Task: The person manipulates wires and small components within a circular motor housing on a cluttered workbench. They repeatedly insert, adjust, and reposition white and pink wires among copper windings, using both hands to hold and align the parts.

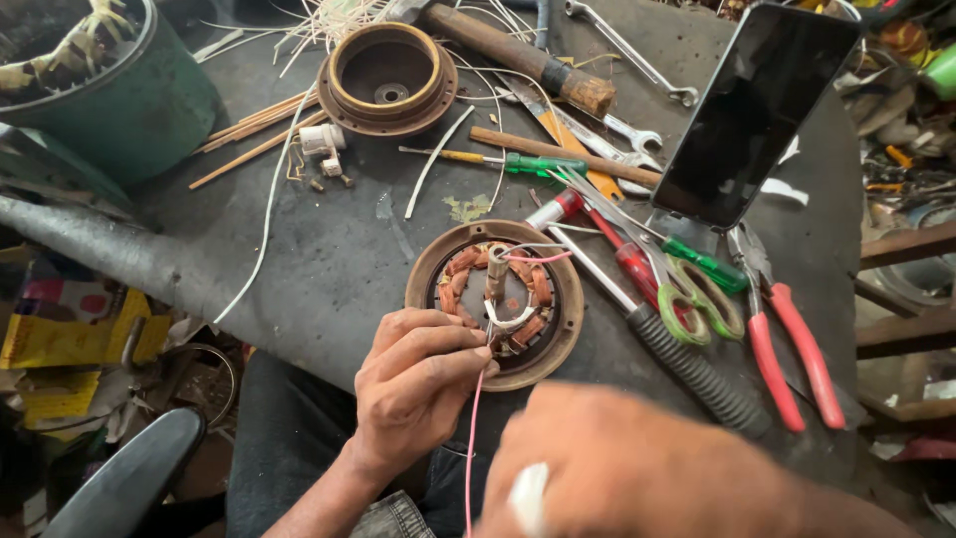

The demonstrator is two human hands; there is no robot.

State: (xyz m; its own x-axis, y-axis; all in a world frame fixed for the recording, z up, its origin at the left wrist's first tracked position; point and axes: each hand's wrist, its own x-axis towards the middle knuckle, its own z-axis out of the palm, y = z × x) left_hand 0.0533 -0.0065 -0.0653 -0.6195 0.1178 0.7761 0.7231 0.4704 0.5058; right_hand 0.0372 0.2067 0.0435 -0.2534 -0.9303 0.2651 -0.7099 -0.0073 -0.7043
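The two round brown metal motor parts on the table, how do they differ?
The near round brown motor housing holds copper-coloured windings and a centre shaft, and the left hand works at it with a pink wire. The far brown cup-shaped housing is hollow and untouched. Both are round and lie open side up.

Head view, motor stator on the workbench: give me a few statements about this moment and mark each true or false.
1. The left hand pinches a pink wire beside the stator. True.
2. The stator's copper coils sit inside a round metal housing. True.
3. The phone lies flat with its screen lit. False: it stands propped at a tilt, screen dark.
4. The red-handled pliers lie left of the stator. False: they lie to its right.
5. The right hand is blurred, close to the camera. True.
6. The green bucket is at the right edge. False: upper left.
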